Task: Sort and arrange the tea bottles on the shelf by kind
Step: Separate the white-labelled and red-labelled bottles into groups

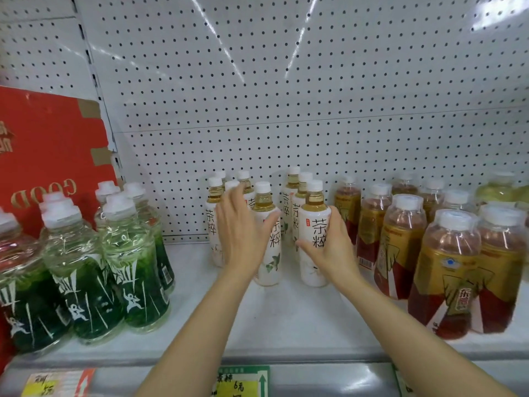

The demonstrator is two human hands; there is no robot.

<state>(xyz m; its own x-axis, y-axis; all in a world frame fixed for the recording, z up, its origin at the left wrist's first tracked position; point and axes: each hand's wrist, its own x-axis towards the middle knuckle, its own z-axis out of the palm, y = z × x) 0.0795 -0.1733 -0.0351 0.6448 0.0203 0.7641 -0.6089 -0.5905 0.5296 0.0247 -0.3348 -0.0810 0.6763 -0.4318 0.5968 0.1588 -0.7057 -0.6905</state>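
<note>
White pegboard shelf (pixel 286 310): right hand (pixel 329 250) grips full, smooth tea bottle (pixel 315 239) mid-label; left hand (pixel 243 233) open, flat vs neighbour bottle (pixel 267 239).

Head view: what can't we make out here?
- White-label bottle: label partly hidden by the left hand.
- Back white-label bottles: labels hidden behind front ones and that hand.
- Price tags: cut off by the bottom edge.
- Yellow-green bottles: blurred at the right edge.
- Right hand: its fingers wrap behind the front white bottle.
</note>
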